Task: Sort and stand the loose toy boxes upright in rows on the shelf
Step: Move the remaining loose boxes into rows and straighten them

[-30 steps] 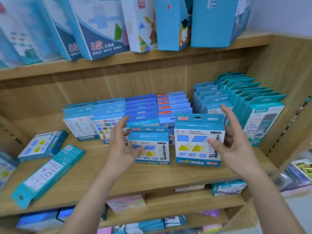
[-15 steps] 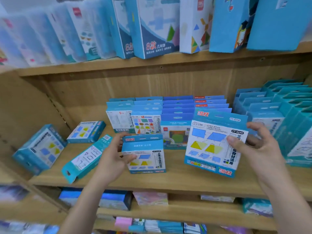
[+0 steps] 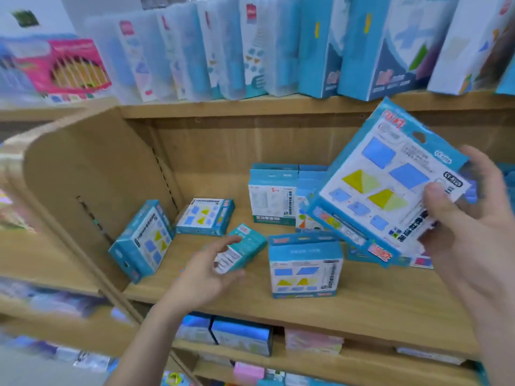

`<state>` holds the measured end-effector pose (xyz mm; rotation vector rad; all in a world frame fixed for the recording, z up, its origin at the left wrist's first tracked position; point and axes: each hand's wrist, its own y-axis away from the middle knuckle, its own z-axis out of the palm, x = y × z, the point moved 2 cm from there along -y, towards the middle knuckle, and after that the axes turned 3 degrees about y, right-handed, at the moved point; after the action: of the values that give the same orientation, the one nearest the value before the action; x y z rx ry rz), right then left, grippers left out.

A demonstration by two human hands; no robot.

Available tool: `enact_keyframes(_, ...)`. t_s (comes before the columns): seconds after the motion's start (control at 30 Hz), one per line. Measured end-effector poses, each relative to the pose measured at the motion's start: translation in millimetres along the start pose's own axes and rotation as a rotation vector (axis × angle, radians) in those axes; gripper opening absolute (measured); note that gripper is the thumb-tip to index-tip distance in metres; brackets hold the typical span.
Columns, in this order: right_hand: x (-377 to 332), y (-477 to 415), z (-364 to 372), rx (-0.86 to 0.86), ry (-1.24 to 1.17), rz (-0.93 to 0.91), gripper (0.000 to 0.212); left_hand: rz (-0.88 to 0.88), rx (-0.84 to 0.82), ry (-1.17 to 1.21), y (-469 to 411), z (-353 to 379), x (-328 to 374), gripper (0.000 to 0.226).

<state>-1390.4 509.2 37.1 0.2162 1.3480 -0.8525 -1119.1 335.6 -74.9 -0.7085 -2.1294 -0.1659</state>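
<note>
The left hand (image 3: pixel 204 274) has its fingers curled round the near end of a narrow teal box (image 3: pixel 243 247), low over the shelf (image 3: pixel 362 305). Right of them, the right hand (image 3: pixel 473 246) pinches a large flat toy box (image 3: pixel 390 190) between thumb and fingers, tilted and raised. Both look like light, stiff card: hold the side edges, gently.

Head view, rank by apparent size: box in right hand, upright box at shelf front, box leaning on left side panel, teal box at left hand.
1. Held box, nearness inflates it.
2. Upright front box and leaning box: alike, unranked.
3. Teal box, partly behind left hand.
</note>
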Motion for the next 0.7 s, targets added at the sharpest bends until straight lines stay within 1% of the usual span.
enact_keyframes(0.03, 0.1, 0.2, 16.2, -0.016, -0.012, -0.002, 0.084, -0.002, 0.041, -0.164, -2.4, -12.8, -13.6, 0.058)
enact_keyframes(0.07, 1.0, 0.9, 33.8, -0.037, -0.015, -0.003, 0.081, -0.01, 0.045, -0.322, -4.0, -22.1, -26.1, 0.067)
enact_keyframes(0.1, 3.5, 1.9, 50.0, -0.052, -0.002, -0.004, 0.076, -0.063, -0.01, -0.448, -4.5, -26.8, -38.2, 0.082)
enact_keyframes(0.13, 6.8, 2.9, 64.7, -0.061, 0.033, -0.01, 0.07, -0.142, -0.104, -0.549, -3.6, -28.5, -49.2, 0.096)
enact_keyframes(0.17, 10.8, 3.7, 78.5, -0.07, 0.087, -0.02, 0.062, -0.214, -0.208, -0.621, -1.8, -27.4, -59.3, 0.104)
enact_keyframes(0.2, 14.4, 4.3, 91.9, -0.079, 0.149, -0.033, 0.056, -0.24, -0.279, -0.66, 0.7, -24.6, -67.0, 0.107)
enact_keyframes(0.23, 18.8, 4.8, 104.6, -0.086, 0.212, -0.045, 0.052, -0.221, -0.299, -0.671, 2.4, -21.9, -72.7, 0.107)
enact_keyframes(0.27, 23.9, 4.9, 115.7, -0.088, 0.26, -0.054, 0.051, -0.175, -0.283, -0.674, 3.0, -20.6, -75.8, 0.103)
enact_keyframes(0.33, 35.5, 3.7, 135.8, -0.095, 0.336, -0.054, 0.05, -0.112, -0.244, -0.685, 3.0, -22.5, -78.2, 0.094)
enact_keyframes(0.37, 41.7, 1.4, 144.9, -0.105, 0.4, -0.055, 0.051, -0.103, -0.256, -0.692, 3.3, -24.9, -79.5, 0.093)
enact_keyframes(0.43, 52.9, -9.1, 160.6, -0.153, 0.578, -0.051, 0.049, -0.106, -0.35, -0.702, 5.1, -31.0, -79.5, 0.093)
enact_keyframes(0.5, 59.3, -23.9, 172.8, -0.213, 0.706, -0.041, 0.047, -0.11, -0.452, -0.673, 0.0, -41.1, -73.4, 0.09)
enact_keyframes(0.53, 61.3, -32.5, 177.8, -0.241, 0.755, -0.039, 0.046, -0.097, -0.454, -0.678, -9.5, -47.1, -68.4, 0.085)
enact_keyframes(0.63, 64.8, -55.9, 187.0, -0.33, 0.871, -0.006, 0.045, -0.049, -0.338, -0.731, -63.6, -56.0, -50.3, 0.069)
enact_keyframes(0.67, 65.7, -62.6, 188.3, -0.354, 0.898, 0.008, 0.044, -0.072, -0.318, -0.749, -84.7, -55.3, -49.0, 0.07)
enact_keyframes(0.7, 66.7, -68.3, 189.0, -0.378, 0.93, 0.02, 0.044, -0.135, -0.321, -0.76, -103.0, -54.0, -50.7, 0.077)
